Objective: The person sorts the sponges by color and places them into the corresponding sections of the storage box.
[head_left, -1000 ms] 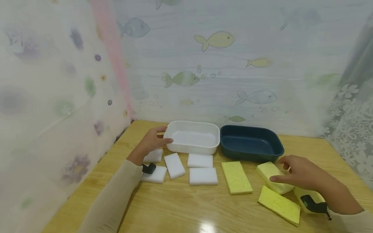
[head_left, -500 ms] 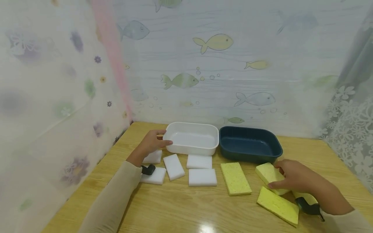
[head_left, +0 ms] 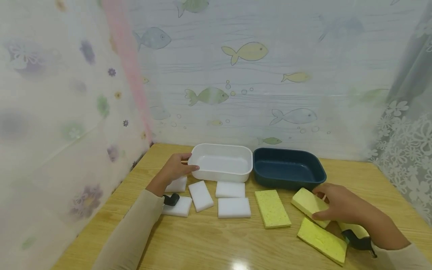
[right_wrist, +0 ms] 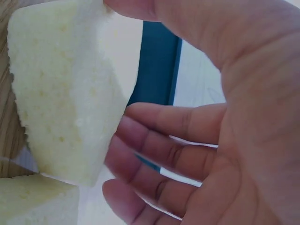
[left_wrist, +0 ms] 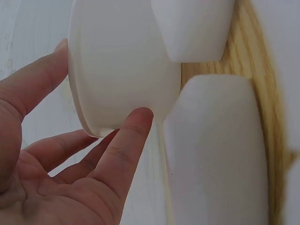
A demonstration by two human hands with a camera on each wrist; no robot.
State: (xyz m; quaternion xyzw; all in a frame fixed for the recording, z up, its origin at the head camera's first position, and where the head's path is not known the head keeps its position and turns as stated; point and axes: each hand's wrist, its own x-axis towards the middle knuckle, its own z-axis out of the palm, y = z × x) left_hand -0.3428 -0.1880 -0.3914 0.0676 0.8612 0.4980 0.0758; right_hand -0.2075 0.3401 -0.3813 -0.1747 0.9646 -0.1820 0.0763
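Nearest, low on the wooden table (head_left: 216, 243), a flat bright-yellow sponge (head_left: 322, 242), lying aslant; just beside, a half-hidden sponge (head_left: 357, 229), mostly under the right wrist in view.

Next, at the right hand (head_left: 344, 204), the held sponge (head_left: 305, 202); pinched between thumb on the near side and fingertips on the far side; pale yellow, thick, squared like a brick, long edges running slantwise; finely pitted and slightly ragged at one edge in the right wrist view, one face brighter than the other; close before the right part of the dark blue tub; whether touching the table, cannot tell.

To the left, a thinner yellow sponge (head_left: 271, 209), flat, well apart from the hand; then five white blocks (head_left: 234, 207), smooth, plain, lying flat, two partly covered by the left arm.

Farther, the left hand (head_left: 173, 168); fingers loosely spread, thumb and fingertips resting against the left end of the white tub (head_left: 221, 176); tub upright, smooth-walled, round-cornered; alongside, the dark blue tub (head_left: 288, 183), similar in shape, also upright.

Farthest, a fish-print sheet (head_left: 249, 93); flower-print sheet (head_left: 50, 150) at left, lacy curtain (head_left: 405, 131) at right.
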